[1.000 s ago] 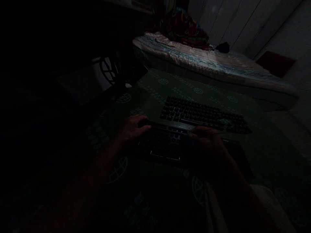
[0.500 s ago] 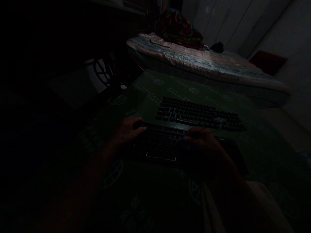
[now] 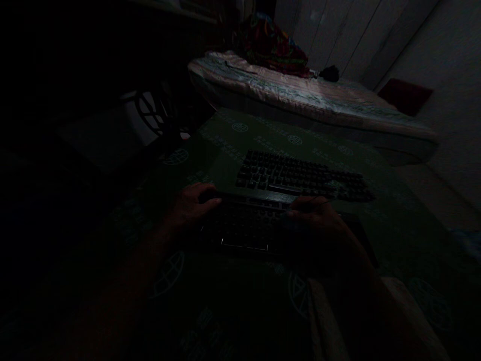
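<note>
The scene is very dark. A black keyboard base (image 3: 246,223), apparently without its keycaps, lies on a green printed sheet (image 3: 221,145). My left hand (image 3: 193,203) grips its far left corner, with the thumb along the top edge. Over the right half of the base, my right hand (image 3: 315,213) is closed, thumb and fingers pressed together; a thin dark line sticks out near its fingers. Whatever it holds is too dark to name. Just beyond the base, loose black keycaps (image 3: 300,173) are laid out in keyboard order.
A light cloth (image 3: 323,311) lies under my right forearm. Past the sheet stands a bed or mattress (image 3: 270,90) with a red patterned fabric heap (image 3: 274,47) on it. A dark round-framed lattice object (image 3: 150,113) stands to the left.
The whole view has shifted slightly, so things sit a little further left. My right hand has moved a little rightward relative to the base; my left hand keeps its grip.
</note>
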The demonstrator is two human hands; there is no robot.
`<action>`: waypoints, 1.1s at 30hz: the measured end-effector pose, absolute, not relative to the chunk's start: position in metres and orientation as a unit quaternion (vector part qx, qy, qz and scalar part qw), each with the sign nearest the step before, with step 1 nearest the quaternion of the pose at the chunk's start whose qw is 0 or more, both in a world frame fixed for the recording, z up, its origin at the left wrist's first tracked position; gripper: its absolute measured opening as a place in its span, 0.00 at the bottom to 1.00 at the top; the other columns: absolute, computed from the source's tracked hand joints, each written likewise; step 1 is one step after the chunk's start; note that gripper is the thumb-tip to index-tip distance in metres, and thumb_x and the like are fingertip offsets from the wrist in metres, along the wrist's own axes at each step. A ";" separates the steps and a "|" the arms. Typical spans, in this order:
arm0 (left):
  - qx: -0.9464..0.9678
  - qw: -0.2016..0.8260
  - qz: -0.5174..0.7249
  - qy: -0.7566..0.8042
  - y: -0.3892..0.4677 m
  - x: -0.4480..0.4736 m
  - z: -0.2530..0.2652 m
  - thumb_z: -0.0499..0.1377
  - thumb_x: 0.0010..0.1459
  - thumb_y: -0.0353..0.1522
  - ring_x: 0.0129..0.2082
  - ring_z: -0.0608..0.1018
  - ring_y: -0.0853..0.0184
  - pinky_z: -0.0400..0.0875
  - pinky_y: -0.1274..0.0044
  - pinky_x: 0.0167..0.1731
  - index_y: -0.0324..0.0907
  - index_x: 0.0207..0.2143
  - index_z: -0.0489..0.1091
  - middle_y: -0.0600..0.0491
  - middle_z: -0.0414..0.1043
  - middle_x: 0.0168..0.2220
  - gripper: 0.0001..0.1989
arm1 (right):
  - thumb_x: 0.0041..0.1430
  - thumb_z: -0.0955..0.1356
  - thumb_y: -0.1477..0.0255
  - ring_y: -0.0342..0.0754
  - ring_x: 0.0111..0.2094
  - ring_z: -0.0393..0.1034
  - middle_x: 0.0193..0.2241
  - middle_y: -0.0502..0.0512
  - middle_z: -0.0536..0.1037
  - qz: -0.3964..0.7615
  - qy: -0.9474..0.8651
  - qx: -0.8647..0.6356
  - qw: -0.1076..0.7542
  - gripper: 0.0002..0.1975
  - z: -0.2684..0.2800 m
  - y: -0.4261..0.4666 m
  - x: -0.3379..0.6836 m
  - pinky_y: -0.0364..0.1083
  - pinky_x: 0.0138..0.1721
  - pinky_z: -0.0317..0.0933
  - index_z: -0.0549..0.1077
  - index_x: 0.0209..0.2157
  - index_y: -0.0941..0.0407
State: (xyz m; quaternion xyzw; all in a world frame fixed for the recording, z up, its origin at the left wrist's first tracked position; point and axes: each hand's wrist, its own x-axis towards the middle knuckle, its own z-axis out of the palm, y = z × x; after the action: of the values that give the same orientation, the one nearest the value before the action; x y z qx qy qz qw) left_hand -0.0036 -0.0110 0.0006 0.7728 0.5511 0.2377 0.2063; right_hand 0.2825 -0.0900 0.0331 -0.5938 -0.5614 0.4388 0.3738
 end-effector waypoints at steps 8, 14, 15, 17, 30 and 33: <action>0.767 0.211 0.240 0.557 -0.013 -0.003 0.001 0.55 0.49 0.45 0.44 0.74 0.59 0.69 0.70 0.44 0.45 0.40 0.71 0.50 0.73 0.44 0.19 | 0.42 0.72 0.66 0.41 0.22 0.60 0.19 0.49 0.68 0.451 -0.585 -0.566 0.367 0.11 0.029 -0.088 0.278 0.42 0.24 0.55 0.71 0.21 0.59; 0.771 0.204 0.238 0.554 -0.013 -0.003 0.001 0.55 0.49 0.45 0.44 0.74 0.59 0.69 0.69 0.44 0.45 0.40 0.71 0.50 0.73 0.44 0.20 | 0.42 0.73 0.65 0.42 0.23 0.62 0.21 0.50 0.70 0.443 -0.552 -0.586 0.394 0.12 0.029 -0.090 0.282 0.43 0.24 0.57 0.72 0.23 0.59; 0.771 0.203 0.238 0.555 -0.013 -0.003 0.001 0.55 0.49 0.45 0.44 0.74 0.59 0.69 0.69 0.45 0.44 0.40 0.71 0.50 0.73 0.44 0.20 | 0.42 0.72 0.64 0.42 0.23 0.62 0.21 0.50 0.70 0.443 -0.553 -0.584 0.397 0.12 0.029 -0.090 0.281 0.43 0.24 0.57 0.72 0.23 0.59; 0.772 0.204 0.236 0.554 -0.012 -0.003 0.001 0.55 0.49 0.46 0.44 0.74 0.59 0.69 0.70 0.45 0.45 0.40 0.71 0.50 0.73 0.44 0.20 | 0.42 0.72 0.64 0.42 0.23 0.62 0.20 0.50 0.70 0.446 -0.565 -0.579 0.382 0.12 0.028 -0.089 0.280 0.42 0.24 0.57 0.72 0.22 0.59; 0.768 0.221 0.244 0.549 -0.013 -0.003 -0.001 0.55 0.49 0.46 0.45 0.73 0.59 0.68 0.68 0.46 0.44 0.40 0.71 0.50 0.72 0.44 0.19 | 0.42 0.72 0.65 0.41 0.22 0.61 0.18 0.49 0.69 0.447 -0.581 -0.575 0.363 0.12 0.031 -0.090 0.282 0.42 0.24 0.57 0.71 0.21 0.59; 0.767 0.215 0.242 0.554 -0.012 -0.003 0.000 0.55 0.49 0.45 0.45 0.73 0.58 0.68 0.68 0.46 0.44 0.40 0.70 0.50 0.72 0.44 0.19 | 0.41 0.73 0.67 0.41 0.21 0.61 0.19 0.49 0.69 0.445 -0.556 -0.594 0.375 0.11 0.033 -0.090 0.287 0.42 0.24 0.57 0.71 0.21 0.59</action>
State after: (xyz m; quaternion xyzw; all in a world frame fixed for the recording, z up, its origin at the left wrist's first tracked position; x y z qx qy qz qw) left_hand -0.0028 -0.0124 -0.0003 0.7667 0.5543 0.2420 0.2154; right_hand 0.2869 -0.0903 0.0326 -0.5938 -0.5558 0.4446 0.3751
